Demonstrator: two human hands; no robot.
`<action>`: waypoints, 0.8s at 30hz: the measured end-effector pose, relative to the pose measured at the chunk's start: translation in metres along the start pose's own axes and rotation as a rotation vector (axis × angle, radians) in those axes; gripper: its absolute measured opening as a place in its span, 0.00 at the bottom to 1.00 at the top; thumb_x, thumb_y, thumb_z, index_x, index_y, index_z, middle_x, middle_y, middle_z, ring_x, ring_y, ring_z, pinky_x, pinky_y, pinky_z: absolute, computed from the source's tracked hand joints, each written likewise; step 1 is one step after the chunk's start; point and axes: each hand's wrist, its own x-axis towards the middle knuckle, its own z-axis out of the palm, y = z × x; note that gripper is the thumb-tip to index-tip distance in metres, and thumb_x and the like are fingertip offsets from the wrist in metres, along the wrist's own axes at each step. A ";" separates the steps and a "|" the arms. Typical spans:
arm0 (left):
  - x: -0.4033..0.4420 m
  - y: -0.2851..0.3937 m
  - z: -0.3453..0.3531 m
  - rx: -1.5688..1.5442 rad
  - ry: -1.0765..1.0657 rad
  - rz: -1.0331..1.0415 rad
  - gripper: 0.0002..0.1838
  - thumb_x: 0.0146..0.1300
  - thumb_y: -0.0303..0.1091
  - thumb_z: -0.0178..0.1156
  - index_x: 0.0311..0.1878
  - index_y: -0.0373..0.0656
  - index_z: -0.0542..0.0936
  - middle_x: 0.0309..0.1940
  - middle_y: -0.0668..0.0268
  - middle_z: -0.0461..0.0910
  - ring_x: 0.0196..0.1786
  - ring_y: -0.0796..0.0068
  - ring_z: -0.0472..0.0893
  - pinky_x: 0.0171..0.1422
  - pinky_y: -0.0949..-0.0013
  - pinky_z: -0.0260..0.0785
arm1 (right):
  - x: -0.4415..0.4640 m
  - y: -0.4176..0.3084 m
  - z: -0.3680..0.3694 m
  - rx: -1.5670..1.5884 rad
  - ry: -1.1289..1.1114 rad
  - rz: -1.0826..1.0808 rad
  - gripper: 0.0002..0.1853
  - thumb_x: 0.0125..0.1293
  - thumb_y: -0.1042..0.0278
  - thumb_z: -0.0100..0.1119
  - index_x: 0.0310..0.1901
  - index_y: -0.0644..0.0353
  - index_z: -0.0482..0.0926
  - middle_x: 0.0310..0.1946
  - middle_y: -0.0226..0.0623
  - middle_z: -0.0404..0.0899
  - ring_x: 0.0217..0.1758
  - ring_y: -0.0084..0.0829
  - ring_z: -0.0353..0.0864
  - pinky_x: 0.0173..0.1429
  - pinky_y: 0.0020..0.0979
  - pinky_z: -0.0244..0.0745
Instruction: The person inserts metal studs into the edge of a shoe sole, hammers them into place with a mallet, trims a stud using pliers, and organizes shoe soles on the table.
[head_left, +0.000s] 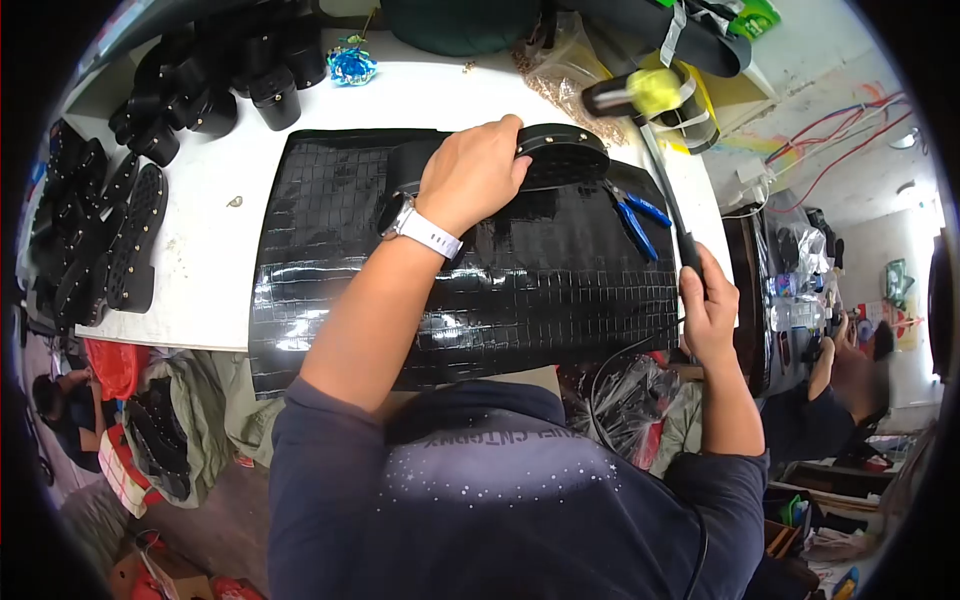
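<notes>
My left hand (472, 168) is closed on a black platform shoe sole (565, 150) with gold studs along its side. The sole lies tilted on a glossy black crocodile-pattern sheet (400, 290). In my right hand (712, 305) is the dark handle of a mallet (655, 92), whose head has a yellow end and a black end. The mallet head is raised up and to the right of the sole and is slightly blurred. Blue-handled pliers (637, 225) lie on the sheet beside the sole. My left palm and wrist hide part of the sole.
More studded black soles (135, 230) are piled at the table's left. Black heeled pieces (270, 95) stand at the back left near a blue foil flower (352, 65). A bag of small gold studs (575, 90) lies at the back. A co-worker (830, 400) is at the right.
</notes>
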 end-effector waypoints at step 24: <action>0.019 0.007 0.018 -0.037 -0.045 0.137 0.20 0.62 0.33 0.60 0.58 0.44 0.71 0.45 0.56 0.79 0.45 0.52 0.79 0.49 0.57 0.72 | 0.017 0.023 -0.016 -0.020 0.012 -0.022 0.17 0.66 0.71 0.57 0.54 0.73 0.75 0.34 0.43 0.83 0.33 0.26 0.79 0.40 0.28 0.73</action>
